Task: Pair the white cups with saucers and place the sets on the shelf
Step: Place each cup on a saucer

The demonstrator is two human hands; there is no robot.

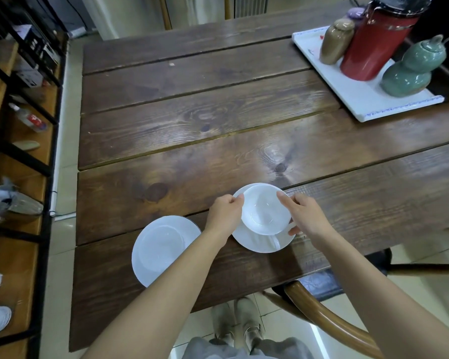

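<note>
Both hands — left [224,212], right [305,215] — forward, fingers curled.

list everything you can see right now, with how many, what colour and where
cup: 1, white, on the right saucer, held at its rim
saucers: 2, white, near table edge; left one bare
table: 1, dark brown wood planks, centre
tray: 1, white, far right on table
flask: 1, red, on tray
jar: 1, tan, on tray
gourd jar: 1, green, on tray
shelf: 1, wood with black frame, left, cluttered
chair: 1, brown, under table right
left hand: on cup's left
right hand: on cup's right
</note>
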